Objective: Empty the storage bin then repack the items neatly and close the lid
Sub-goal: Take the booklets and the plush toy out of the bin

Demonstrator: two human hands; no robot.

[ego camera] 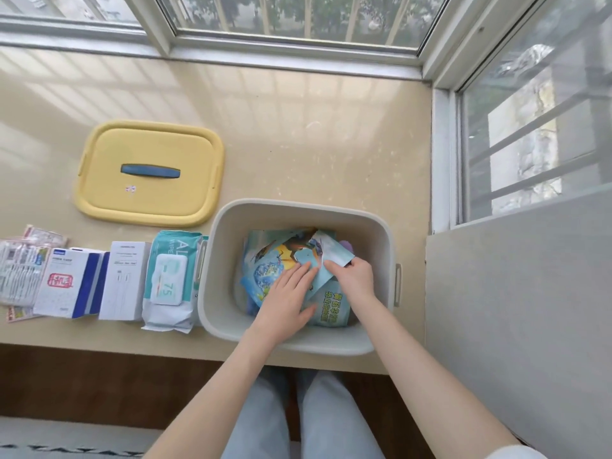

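Both hands are seen inside the storage bin (281,217) at the near edge of the desk (314,144): L hand (291,293) is laid flat, fingers straight, on picture packets (275,260); a pale packet (331,256) is pinched by R hand (351,276). Wipes (169,276) & boxes (122,283) are lined up left of the bin, yellow lid (149,193) beyond them, windows (298,18) at back & right.
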